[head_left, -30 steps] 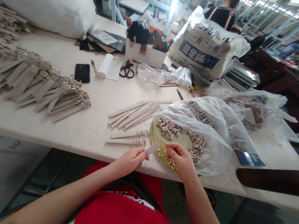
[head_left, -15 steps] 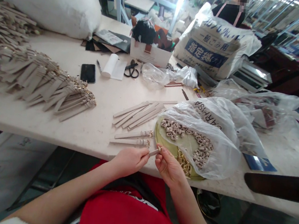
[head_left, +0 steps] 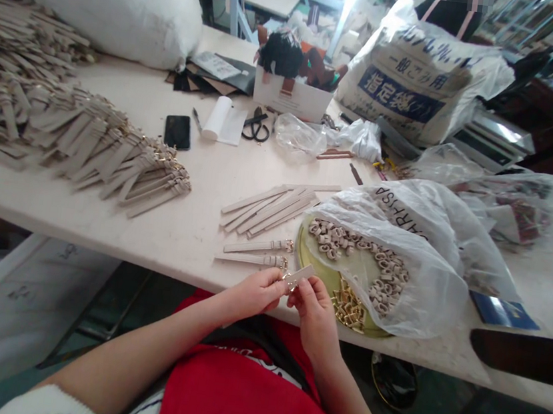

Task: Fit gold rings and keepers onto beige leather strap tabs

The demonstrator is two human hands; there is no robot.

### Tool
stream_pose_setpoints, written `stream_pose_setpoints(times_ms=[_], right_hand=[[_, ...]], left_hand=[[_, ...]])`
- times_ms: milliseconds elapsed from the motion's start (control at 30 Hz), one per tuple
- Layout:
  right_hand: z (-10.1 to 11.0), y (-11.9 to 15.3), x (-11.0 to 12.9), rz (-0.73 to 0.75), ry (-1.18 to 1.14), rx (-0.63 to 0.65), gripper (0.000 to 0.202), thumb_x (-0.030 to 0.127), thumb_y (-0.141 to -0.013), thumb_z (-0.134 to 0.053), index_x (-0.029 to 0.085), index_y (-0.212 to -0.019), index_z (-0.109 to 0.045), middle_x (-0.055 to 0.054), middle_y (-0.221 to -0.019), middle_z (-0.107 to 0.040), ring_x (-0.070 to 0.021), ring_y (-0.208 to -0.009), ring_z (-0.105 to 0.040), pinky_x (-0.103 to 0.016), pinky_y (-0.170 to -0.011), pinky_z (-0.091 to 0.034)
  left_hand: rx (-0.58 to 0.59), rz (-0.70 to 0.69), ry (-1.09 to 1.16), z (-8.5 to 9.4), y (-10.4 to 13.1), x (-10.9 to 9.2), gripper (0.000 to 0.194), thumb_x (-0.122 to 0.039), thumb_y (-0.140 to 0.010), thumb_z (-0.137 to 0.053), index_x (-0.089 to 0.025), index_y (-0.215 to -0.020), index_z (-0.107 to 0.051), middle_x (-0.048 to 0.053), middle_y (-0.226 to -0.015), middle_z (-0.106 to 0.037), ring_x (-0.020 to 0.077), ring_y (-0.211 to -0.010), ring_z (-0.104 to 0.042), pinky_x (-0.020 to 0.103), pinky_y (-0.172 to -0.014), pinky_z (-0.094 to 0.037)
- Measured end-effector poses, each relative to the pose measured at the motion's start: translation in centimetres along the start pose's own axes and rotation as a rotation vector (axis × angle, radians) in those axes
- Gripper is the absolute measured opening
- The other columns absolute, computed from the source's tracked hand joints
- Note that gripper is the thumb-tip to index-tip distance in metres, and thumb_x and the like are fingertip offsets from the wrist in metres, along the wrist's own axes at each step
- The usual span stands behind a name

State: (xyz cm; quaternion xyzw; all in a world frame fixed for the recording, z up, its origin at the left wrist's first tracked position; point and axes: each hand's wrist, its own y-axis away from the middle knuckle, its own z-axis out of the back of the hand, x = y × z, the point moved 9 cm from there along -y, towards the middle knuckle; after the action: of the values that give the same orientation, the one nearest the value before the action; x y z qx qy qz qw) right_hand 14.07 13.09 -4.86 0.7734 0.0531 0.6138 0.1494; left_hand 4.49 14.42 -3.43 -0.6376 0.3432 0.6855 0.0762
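Near the table's front edge, my left hand (head_left: 258, 293) and my right hand (head_left: 316, 313) pinch one beige strap (head_left: 304, 275) between them. One flat end of it sticks up above my right fingers, and a bit of gold metal shows between the hands. Just behind my left hand lie two beige straps (head_left: 255, 258) fitted with gold buckles. Several plain straps (head_left: 270, 212) are fanned out farther back. To the right stands a round green tray (head_left: 303, 250), bearing beige loops (head_left: 388, 284) and gold buckles (head_left: 349, 308). My fingers partly hide the held strap.
A large heap of buckled straps (head_left: 106, 152) covers the left side. Behind are a phone (head_left: 177, 132), scissors (head_left: 256, 126) and a white box (head_left: 290, 98). A clear plastic bag (head_left: 432, 253) drapes over the tray. A dark bar (head_left: 520, 356) juts in at right.
The strap has turned in my fingers: its flat end now points up and right, where gold metal showed at my right fingertips before. The whole view has shifted slightly.
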Motion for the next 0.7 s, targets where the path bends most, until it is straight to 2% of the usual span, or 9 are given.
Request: stream_pose_setpoints(times_ms=[100,333,467,567,700], right_hand=[[0.0,0.0,-0.2,-0.026,-0.008,0.013,0.018,0.037,-0.078,-0.056,0.019,-0.078,-0.053,0.003,-0.066,-0.052,-0.0096,-0.056,-0.044,-0.022,-0.056,-0.038],[-0.4,-0.1,0.1,-0.053,0.052,0.095,0.014,0.03,-0.071,-0.061,0.019,-0.076,-0.055,0.004,-0.064,-0.053,-0.0095,-0.055,-0.045,-0.023,-0.057,-0.038],[-0.1,-0.3,1.3,0.016,0.16,0.072,0.014,0.028,-0.066,-0.063,0.019,-0.069,-0.053,0.005,-0.059,-0.052,-0.0099,-0.054,-0.045,-0.023,-0.056,-0.037],[0.0,-0.5,1.5,0.018,0.197,0.09,0.014,0.031,-0.069,-0.061,0.019,-0.068,-0.053,0.004,-0.059,-0.052,-0.0106,-0.055,-0.045,-0.023,-0.057,-0.038],[-0.2,-0.6,0.7,-0.046,0.181,0.163,0.014,0.032,-0.071,-0.059,0.019,-0.07,-0.054,0.003,-0.062,-0.052,-0.0109,-0.057,-0.044,-0.023,-0.057,-0.038]], left_hand=[[-0.034,0.004,0.0,0.1,-0.1,0.2,0.023,-0.036,-0.081,-0.037,-0.018,-0.068,-0.041,-0.009,-0.046,-0.034,0.0052,-0.04,-0.029,0.018,-0.04,-0.023],[-0.07,-0.033,-0.181,0.3,0.3,-0.4,0.019,-0.026,-0.078,-0.036,-0.016,-0.069,-0.049,-0.006,-0.052,-0.041,0.0066,-0.048,-0.036,0.018,-0.047,-0.027],[-0.081,-0.025,-0.208,0.4,0.3,-0.4,0.02,-0.03,-0.079,-0.036,-0.017,-0.072,-0.05,-0.007,-0.05,-0.04,0.0073,-0.047,-0.036,0.019,-0.046,-0.027],[-0.073,-0.019,-0.232,0.4,0.3,-0.4,0.021,-0.031,-0.079,-0.036,-0.017,-0.072,-0.049,-0.007,-0.049,-0.038,0.0073,-0.046,-0.035,0.019,-0.044,-0.025],[-0.086,-0.059,-0.37,0.5,0.4,-1.1,0.022,-0.028,-0.078,-0.036,-0.016,-0.068,-0.051,-0.005,-0.053,-0.043,0.0083,-0.052,-0.039,0.019,-0.048,-0.026]])
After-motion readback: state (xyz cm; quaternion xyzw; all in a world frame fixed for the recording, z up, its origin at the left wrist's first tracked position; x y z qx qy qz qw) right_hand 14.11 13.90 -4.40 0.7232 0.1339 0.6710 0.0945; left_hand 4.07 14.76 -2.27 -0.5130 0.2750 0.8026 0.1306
